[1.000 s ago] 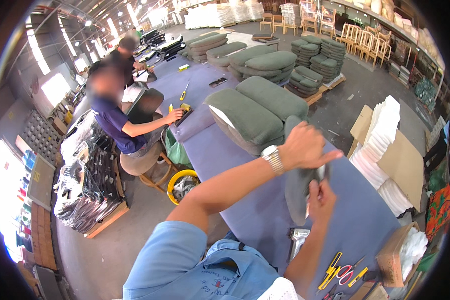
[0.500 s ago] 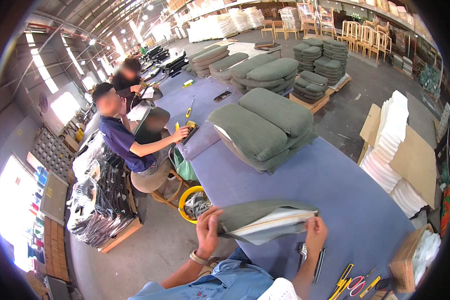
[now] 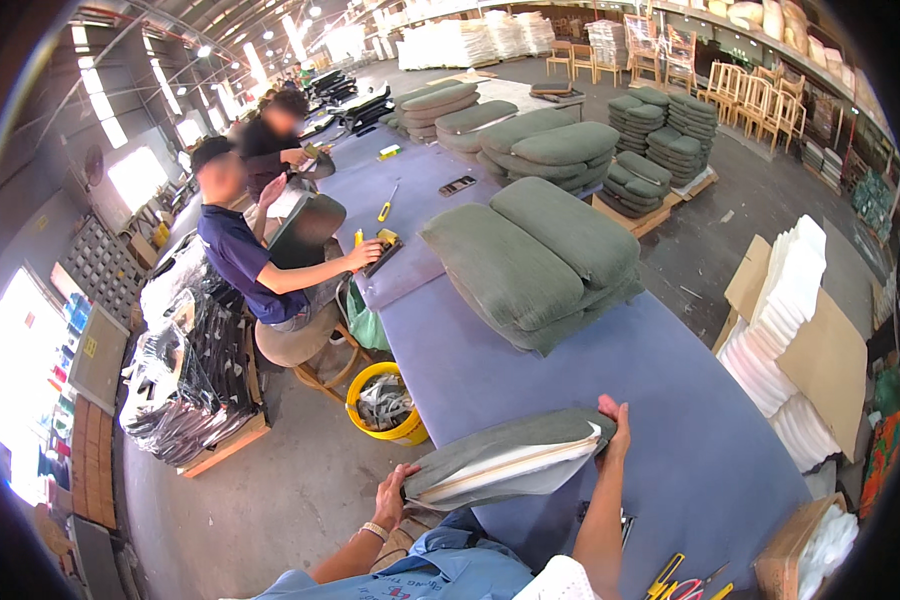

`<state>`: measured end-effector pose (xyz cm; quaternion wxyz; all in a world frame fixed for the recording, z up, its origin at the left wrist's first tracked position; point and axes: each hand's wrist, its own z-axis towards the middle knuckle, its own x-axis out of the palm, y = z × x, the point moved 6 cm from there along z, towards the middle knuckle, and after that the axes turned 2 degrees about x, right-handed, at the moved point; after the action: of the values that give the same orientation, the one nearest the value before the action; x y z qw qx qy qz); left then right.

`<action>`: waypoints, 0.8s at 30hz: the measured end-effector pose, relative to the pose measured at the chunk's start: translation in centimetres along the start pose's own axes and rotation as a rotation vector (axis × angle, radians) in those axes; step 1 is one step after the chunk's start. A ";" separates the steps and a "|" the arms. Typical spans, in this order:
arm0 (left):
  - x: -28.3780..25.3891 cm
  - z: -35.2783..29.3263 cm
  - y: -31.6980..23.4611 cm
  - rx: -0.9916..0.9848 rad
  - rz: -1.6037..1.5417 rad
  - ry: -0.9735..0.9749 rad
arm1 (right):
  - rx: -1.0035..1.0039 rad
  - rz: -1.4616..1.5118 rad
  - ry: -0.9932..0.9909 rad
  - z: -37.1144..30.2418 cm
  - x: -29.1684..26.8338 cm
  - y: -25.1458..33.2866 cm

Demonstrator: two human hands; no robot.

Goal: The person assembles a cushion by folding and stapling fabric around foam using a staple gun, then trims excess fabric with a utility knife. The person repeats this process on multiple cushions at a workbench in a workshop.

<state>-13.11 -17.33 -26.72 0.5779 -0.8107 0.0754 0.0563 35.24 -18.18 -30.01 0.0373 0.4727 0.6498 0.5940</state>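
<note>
Between my two hands is a dark green seat cushion [image 3: 515,440], tilted above the near edge of the blue table. Its long side toward me gapes, showing white lining and a thin pale strip. My left hand [image 3: 392,497] is closed on its left end, with a band on the wrist. At the opposite end, my right hand [image 3: 615,432] grips the cushion's upper corner, fingers behind it. Below the right forearm lies a metal tool [image 3: 626,530], mostly hidden. Beyond the held cushion, several green cushions [image 3: 525,265] are piled on the table.
A yellow bucket [image 3: 410,432] of scraps stands left of the table [image 3: 690,400]. Cutters [image 3: 662,578] and scissors lie at the near right, beside a cardboard box [image 3: 785,560] of white stuffing. Two people sit along the left; one person's hand [image 3: 368,254] rests on a black tool.
The cushion has tipped, its left end lower and its right end higher. My left hand has moved down and left, my right hand up. The whole view has shifted slightly.
</note>
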 end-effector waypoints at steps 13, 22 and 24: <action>8.9 1.3 -6.4 -0.057 0.175 0.255 | -0.520 -0.277 -0.395 -9.2 -3.0 14.7; 13.6 2.8 -8.9 0.184 0.566 0.191 | 0.295 -0.636 -0.686 -36.5 -25.0 -4.9; 13.2 3.3 -9.1 0.188 0.598 0.208 | 0.376 -0.674 -0.676 -38.5 -22.9 -7.6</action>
<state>1.56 -12.08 -21.67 0.5972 -0.6972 0.3735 0.1331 20.01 -60.46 -36.63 0.3492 0.4011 0.8134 0.2357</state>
